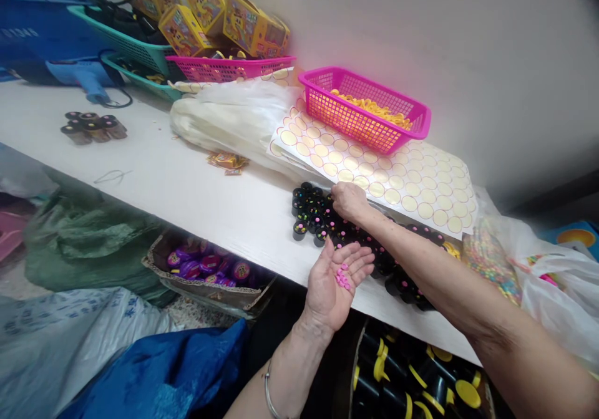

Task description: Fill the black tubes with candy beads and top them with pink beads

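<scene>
My left hand (330,288) is turned palm up in front of the table edge, its fingers loosely stretched. It holds a small heap of pink pellets (344,277) on the palm. Over the back of a cluster of small black cups (316,221), my right hand (350,202) has its fingers pinched together. Whatever is between those fingertips is hidden. Many of the cups stand uncovered, with coloured bits inside and a pink pellet on top in several. My right forearm covers part of the cluster.
Behind the cups lies a sheet of round stickers (346,177) under a pink basket (322,110) of yellow rings. Plastic bags (224,116) lie left of it. Below the table edge are a box of purple containers (154,260) and black tubes with yellow caps (468,394).
</scene>
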`<state>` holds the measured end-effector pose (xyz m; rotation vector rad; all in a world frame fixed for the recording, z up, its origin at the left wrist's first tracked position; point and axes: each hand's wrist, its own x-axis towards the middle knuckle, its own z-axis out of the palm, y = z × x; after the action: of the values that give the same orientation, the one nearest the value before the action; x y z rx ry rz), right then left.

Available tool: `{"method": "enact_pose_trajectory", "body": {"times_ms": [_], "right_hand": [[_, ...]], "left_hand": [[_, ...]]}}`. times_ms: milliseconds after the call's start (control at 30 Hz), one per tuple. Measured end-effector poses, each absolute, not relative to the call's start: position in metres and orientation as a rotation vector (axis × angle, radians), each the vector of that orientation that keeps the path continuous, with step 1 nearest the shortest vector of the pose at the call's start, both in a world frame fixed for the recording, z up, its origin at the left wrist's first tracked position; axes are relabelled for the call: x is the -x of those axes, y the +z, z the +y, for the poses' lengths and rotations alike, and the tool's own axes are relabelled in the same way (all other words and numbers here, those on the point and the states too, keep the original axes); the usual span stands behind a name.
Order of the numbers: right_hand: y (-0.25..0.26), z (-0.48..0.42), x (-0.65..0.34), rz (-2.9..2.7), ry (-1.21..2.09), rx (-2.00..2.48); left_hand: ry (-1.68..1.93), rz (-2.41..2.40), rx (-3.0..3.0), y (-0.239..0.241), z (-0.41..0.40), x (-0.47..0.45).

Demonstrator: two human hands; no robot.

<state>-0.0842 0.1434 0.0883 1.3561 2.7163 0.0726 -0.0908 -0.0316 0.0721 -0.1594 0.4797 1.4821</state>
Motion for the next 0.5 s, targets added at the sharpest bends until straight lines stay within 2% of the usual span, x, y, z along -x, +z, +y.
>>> {"method": "enact_pose_trajectory", "body": {"times_ms": [267,500], "right_hand": [[0.0898,0.1478,0.0757,2.755,0.032,-1.266],[0.0905,0.1453,0.0814,2.777,0.247,-1.006]], "left_hand": [[1.477,0.483,0.155,0.0722,-0.0317,0.0900],[1.479,0.497,0.148,0.0721,-0.0304,0.0894]]}}
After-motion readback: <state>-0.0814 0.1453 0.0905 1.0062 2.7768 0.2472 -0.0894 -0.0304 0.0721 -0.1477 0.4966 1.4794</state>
